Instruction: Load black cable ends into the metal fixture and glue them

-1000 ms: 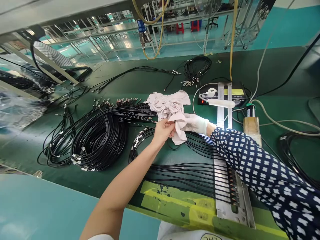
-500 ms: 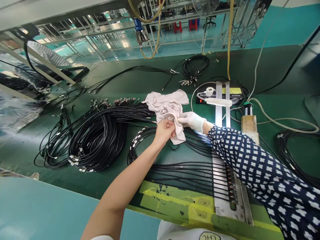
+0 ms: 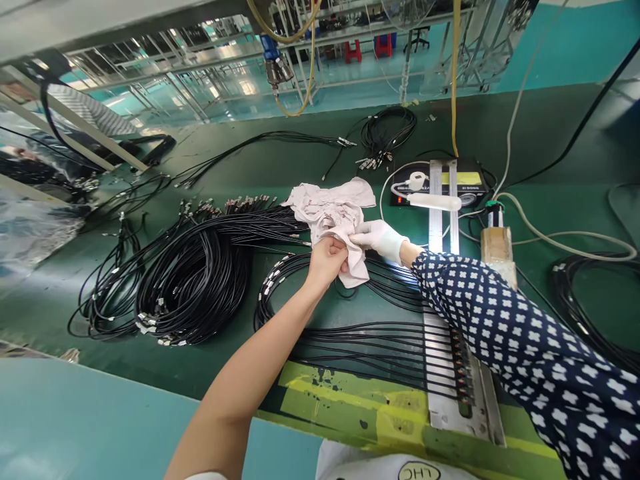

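Note:
My bare left hand [image 3: 327,259] and my white-gloved right hand [image 3: 380,239] meet over the middle of the green bench. Both pinch a crumpled whitish cloth [image 3: 333,210], which trails back onto the bench behind them. The fingers of each hand are closed on the cloth's near corner. Under the hands lies a loop of black cables with metal ends [image 3: 280,287]. A row of parallel black cables [image 3: 370,347] runs into a metal clamp fixture [image 3: 453,373] below my right sleeve.
A big coil of black cables [image 3: 195,280] fills the left of the bench. A smaller coil [image 3: 387,130] lies at the back. A black control box [image 3: 473,183], a white pen-shaped tool [image 3: 433,200] and a wooden block [image 3: 495,247] stand at right. Yellow tape [image 3: 350,400] marks the front edge.
Both hands have shifted slightly up and back with the cloth; the fingers have reworked their pinch on its corner. The view has drifted a little.

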Demonstrator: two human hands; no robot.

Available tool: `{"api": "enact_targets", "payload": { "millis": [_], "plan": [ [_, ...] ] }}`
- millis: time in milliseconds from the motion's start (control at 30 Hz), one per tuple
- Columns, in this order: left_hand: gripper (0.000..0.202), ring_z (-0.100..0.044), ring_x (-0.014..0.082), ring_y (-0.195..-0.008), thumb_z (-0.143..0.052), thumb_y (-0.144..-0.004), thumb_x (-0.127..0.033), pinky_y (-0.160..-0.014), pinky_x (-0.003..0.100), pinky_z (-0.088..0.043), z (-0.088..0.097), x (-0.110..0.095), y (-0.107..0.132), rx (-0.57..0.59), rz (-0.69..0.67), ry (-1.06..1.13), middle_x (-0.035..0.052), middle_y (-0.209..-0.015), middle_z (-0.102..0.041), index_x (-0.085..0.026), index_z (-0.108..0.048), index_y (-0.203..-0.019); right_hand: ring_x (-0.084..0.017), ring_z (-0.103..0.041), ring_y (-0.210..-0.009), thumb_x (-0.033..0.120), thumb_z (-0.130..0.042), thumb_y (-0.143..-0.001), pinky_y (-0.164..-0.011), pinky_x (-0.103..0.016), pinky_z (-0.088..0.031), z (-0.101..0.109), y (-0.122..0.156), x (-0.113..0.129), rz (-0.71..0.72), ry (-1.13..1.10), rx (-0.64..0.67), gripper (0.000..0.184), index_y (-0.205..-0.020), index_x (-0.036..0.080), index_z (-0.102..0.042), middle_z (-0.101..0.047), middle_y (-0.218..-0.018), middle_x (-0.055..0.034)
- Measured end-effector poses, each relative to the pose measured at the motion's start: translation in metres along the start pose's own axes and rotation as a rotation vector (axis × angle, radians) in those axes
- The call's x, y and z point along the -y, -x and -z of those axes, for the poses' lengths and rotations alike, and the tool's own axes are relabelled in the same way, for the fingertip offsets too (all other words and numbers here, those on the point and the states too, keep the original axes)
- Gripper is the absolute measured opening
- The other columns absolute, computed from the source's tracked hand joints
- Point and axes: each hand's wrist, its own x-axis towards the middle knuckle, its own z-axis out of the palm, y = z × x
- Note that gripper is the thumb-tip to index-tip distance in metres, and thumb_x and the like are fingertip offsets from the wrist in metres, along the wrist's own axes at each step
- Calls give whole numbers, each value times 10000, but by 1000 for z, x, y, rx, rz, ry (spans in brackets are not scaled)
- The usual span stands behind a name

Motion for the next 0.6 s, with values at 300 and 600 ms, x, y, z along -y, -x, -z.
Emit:
{"api": "enact_targets", "payload": {
  "millis": [300, 600],
  "plan": [
    [235, -528, 97, -388, -734, -743, -297, -354, 201, -356, 12, 0, 12, -30, -28, 117, -7, -574, -635, -159, -555, -806, -197, -673, -1014, 411, -700, -863, -875, -304, -576, 6, 5, -9, 7, -270, 17, 327, -1107, 201, -643, -714, -1100, -65],
    [261, -529, 100, -391, -755, -733, -310, -356, 207, -358, 14, -3, 12, -19, -47, 139, -8, -575, -635, -158, -558, -813, -216, -678, -985, 466, -588, -1018, -878, -396, -583, 14, -1, -11, 21, -68, -75, 370, -1157, 130, -650, -680, -1114, -77]
  ]
}}
